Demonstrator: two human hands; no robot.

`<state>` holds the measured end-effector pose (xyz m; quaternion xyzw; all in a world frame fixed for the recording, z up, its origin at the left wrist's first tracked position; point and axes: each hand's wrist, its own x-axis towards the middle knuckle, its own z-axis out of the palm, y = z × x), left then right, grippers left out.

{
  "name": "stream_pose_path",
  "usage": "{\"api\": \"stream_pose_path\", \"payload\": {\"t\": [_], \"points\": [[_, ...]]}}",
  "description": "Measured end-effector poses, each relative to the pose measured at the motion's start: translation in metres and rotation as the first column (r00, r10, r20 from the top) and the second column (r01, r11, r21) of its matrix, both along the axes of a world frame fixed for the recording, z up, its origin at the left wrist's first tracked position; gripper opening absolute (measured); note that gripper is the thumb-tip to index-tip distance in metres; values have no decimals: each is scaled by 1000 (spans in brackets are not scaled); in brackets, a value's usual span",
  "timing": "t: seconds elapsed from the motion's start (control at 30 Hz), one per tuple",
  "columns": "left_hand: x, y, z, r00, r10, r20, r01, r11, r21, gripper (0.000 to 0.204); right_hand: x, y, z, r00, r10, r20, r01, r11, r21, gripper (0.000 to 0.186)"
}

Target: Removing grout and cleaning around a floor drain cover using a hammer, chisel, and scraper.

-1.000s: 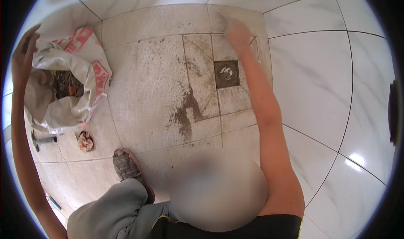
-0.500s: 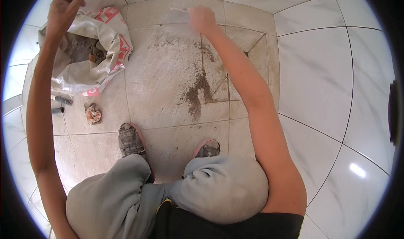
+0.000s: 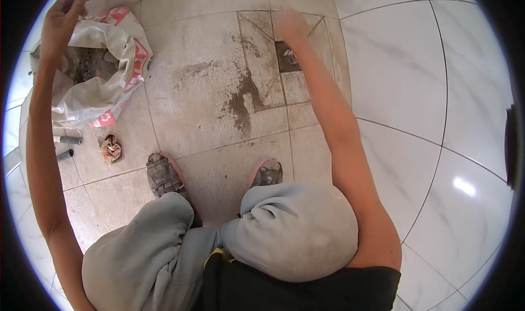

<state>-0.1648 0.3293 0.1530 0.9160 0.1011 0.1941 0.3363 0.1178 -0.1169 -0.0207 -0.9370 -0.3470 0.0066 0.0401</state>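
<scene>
My left hand (image 3: 63, 18) is raised at the far left, beside the rim of a white and red woven sack (image 3: 131, 65). Its fingers are apart and hold nothing that I can see. My right hand (image 3: 293, 27) is smeared by motion over the square drain opening (image 3: 288, 65) in the floor. Whether it grips anything is hidden by the blur. Inside the dark opening some pale bits show. Dark wet grit (image 3: 240, 106) lies in a streak on the tiles left of the drain, with finer dirt spread around it.
Rubble (image 3: 90, 65) fills the sack's open mouth. A crumpled orange and white wrapper (image 3: 111, 149) and two dark tube-like pieces (image 3: 68, 140) lie on the floor below it. My shoes (image 3: 164, 174) stand on the tiles. White marbled wall tiles (image 3: 394, 65) rise at the right.
My right hand has swung rightward from the tiles to over the drain, and the pale thin thing at its fingers no longer shows. The opening is now more visible. The view has shifted slightly.
</scene>
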Motion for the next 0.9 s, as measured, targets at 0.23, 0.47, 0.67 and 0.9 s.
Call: {"api": "stream_pose_path", "payload": {"t": [0.23, 0.47, 0.67, 0.9], "points": [[17, -16, -10, 996, 92, -11, -91, 994, 61, 38, -132, -4, -17, 978, 195, -79, -172, 957, 236, 34], [43, -104, 40, 964, -110, 244, 114, 993, -5, 25, -118, -32, 6, 990, 106, -98, -103, 994, 30, 21], [6, -133, 26, 984, -180, -19, 178, 982, -66, 31, -142, -73, -33, 993, 72, -88, -58, 987, 151, 19], [-46, -201, -43, 856, -323, -404, 335, 941, -43, 33, -211, -110, 32, 918, -87, -387, 149, 980, 133, 21]]}}
